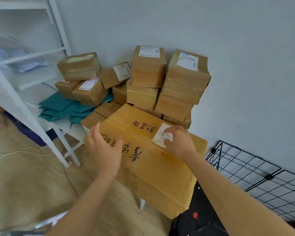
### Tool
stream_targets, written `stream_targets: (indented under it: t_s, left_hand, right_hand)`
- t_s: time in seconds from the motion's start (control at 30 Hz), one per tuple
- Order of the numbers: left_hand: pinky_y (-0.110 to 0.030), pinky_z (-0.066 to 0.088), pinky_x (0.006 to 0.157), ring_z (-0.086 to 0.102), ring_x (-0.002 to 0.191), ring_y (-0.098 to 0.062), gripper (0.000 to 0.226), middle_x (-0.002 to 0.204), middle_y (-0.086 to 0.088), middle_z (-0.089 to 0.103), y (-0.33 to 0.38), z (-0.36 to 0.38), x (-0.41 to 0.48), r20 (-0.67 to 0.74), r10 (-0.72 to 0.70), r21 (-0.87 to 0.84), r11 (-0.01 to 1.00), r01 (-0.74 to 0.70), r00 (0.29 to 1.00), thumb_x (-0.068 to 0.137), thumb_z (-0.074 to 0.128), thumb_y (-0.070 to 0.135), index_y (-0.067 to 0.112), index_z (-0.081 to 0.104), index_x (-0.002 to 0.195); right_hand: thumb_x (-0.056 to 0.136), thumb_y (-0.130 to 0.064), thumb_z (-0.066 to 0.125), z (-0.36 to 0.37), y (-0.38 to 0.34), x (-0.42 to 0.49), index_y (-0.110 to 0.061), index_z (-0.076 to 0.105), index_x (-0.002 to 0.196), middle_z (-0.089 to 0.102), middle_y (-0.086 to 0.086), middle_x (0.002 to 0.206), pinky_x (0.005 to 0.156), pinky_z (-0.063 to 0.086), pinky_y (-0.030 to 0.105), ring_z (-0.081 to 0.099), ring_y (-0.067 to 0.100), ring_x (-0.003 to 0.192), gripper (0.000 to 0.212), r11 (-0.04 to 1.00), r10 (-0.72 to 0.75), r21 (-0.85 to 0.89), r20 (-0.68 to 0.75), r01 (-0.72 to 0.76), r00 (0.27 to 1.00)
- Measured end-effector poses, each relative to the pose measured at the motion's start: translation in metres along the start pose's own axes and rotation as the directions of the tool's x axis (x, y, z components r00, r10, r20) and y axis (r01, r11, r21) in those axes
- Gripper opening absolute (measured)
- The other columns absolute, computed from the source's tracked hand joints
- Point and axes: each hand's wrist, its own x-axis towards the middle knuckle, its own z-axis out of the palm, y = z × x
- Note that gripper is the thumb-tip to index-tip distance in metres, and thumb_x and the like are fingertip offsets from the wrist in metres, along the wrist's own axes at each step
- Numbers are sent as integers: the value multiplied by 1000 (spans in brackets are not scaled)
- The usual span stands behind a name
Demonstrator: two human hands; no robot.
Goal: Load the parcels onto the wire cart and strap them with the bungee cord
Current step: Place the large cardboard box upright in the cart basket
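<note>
A large tan parcel (153, 167) with black handwriting and a white label lies tilted in front of me. My left hand (106, 150) rests on its top left, fingers apart and slightly curled. My right hand (179, 142) lies on the white label at the top right, fingers bent. Neither hand clearly grips the box. Behind it, several smaller taped parcels (148, 72) are stacked against the wall. The black wire cart panel (255, 174) leans at the right, partly hidden by my right forearm. I see no bungee cord.
A white metal shelf frame (24, 106) stands on the left, with teal mailer bags (63, 108) on the floor beside it. A thin pale cord (24, 150) trails over the tan floor. Something black with a red spot (196, 215) lies under the large parcel.
</note>
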Motion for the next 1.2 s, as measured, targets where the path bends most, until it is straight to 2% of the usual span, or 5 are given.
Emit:
stream_targets:
  t_s: [0.13, 0.33, 0.73, 0.93, 1.2]
  left_hand:
    - [-40, 26, 112, 23, 140, -22, 102, 155, -5, 15, -12, 13, -26, -83, -320, -199, 933, 299, 944, 73, 78, 32, 22, 11, 150]
    - [-54, 28, 109, 30, 136, -27, 114, 152, 1, 27, -36, 30, -48, 204, -677, -393, 604, 693, 707, 63, 78, 52, 31, 8, 150]
    - [-48, 55, 76, 62, 105, -30, 101, 122, -5, 62, -39, 21, -62, 438, -700, -468, 357, 808, 564, 46, 79, 57, 39, 41, 137]
    - [-33, 50, 60, 64, 81, -25, 23, 89, -6, 71, -31, -4, -80, 524, -666, -405, 353, 844, 530, 85, 62, 40, 24, 68, 100]
    - [-37, 52, 67, 65, 88, -28, 38, 98, -10, 70, -44, -40, -103, 594, -639, -294, 392, 872, 488, 79, 67, 42, 21, 65, 111]
  right_hand:
    - [92, -31, 54, 2, 13, 12, -25, 44, 138, 36, 4, 147, 111, 31, 42, 30, 27, 135, 48, 998, -14, -67, 47, 17, 999]
    - [91, -49, 49, 8, 26, 27, -28, 33, 144, 33, 4, 150, 117, 16, 47, 27, 28, 139, 59, 993, -35, -112, 36, 39, 999]
    - [75, -55, 66, 8, 20, 9, -18, 41, 129, 52, 5, 122, 92, 51, 43, 51, 27, 117, 70, 986, 133, 91, 97, -141, 986]
    - [78, -48, 64, 8, 3, -28, -17, 36, 110, 63, 2, 103, 84, 53, 43, 63, 25, 93, 52, 980, 159, 110, 65, -165, 985]
    - [78, -45, 61, 12, -5, -97, -18, 33, 101, 63, 4, 98, 76, 55, 43, 62, 26, 90, 45, 957, 260, 140, -20, -255, 965]
